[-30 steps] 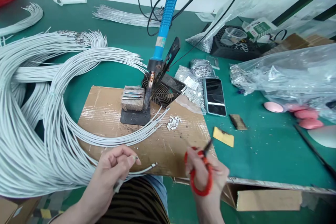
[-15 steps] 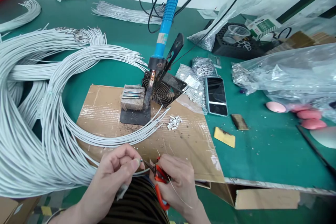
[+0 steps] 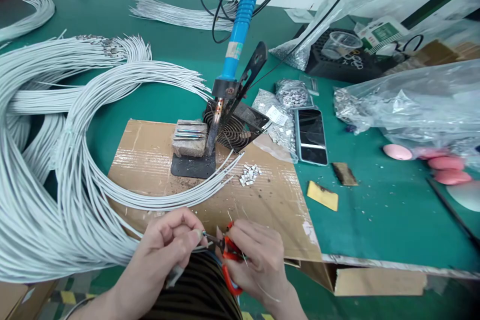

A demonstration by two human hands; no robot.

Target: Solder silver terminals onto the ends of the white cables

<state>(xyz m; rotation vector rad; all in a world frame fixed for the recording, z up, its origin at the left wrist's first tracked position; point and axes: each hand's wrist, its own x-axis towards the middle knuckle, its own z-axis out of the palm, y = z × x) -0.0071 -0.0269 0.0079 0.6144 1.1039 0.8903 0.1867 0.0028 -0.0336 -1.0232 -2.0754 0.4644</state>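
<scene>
My left hand [image 3: 168, 247] is closed in a pinch on the end of a thin white wire [image 3: 204, 246] at the near edge of the cardboard sheet [image 3: 150, 160]. My right hand [image 3: 257, 257] grips red-handled scissors [image 3: 228, 255], whose dark blades point left and meet the wire end by my left fingertips. Both hands sit close together above my striped lap. A few loose white wires [image 3: 180, 200] curve across the cardboard just beyond my hands.
A blue-handled soldering iron [image 3: 234, 50] leans in its stand [image 3: 193, 160] beside a small fan [image 3: 234, 127]. Small metal terminals [image 3: 250, 174] lie on the cardboard. Large white wire bundles [image 3: 45, 160] fill the left. A phone [image 3: 310, 135], plastic bags [image 3: 412, 100] and pink objects [image 3: 446, 169] lie right.
My right hand moved left with the scissors from the cardboard's right edge to my left hand, and the blades now meet the wire end. My left hand stayed put.
</scene>
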